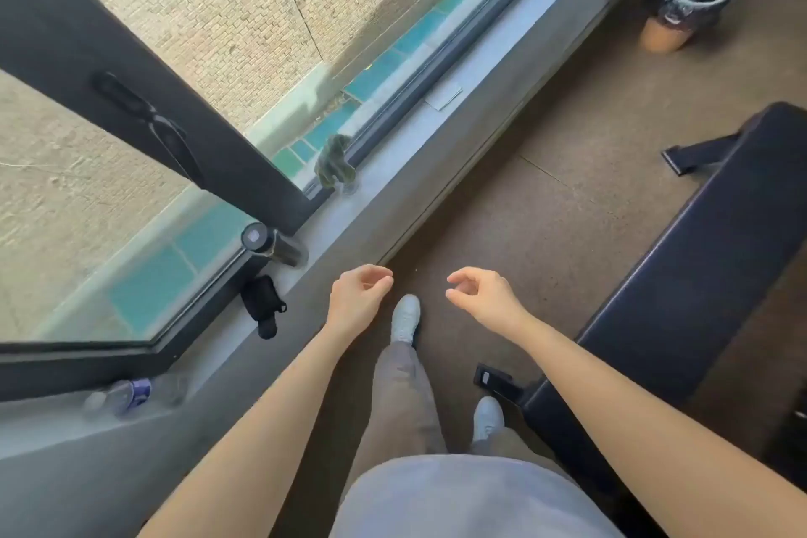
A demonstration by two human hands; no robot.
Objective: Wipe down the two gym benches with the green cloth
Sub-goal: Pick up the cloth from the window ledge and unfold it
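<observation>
Both hands empty — green cloth [335, 164] on the windowsill [436, 70].
Left hand [359, 301] and right hand [482, 296] loosely curled, holding nothing — gym bench [681, 280] right.

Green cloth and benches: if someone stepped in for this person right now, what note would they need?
Left hand: empty, fingers loosely curled, held over the floor by the sill.
Right hand: empty, fingers loosely curled.
Green cloth: bunched on the window sill ahead, against the glass, untouched.
Bench: one black bench to the right; a second is not clearly in view.
Done: no wiping evident.
Left: fetch the cloth, wipe both benches.
</observation>
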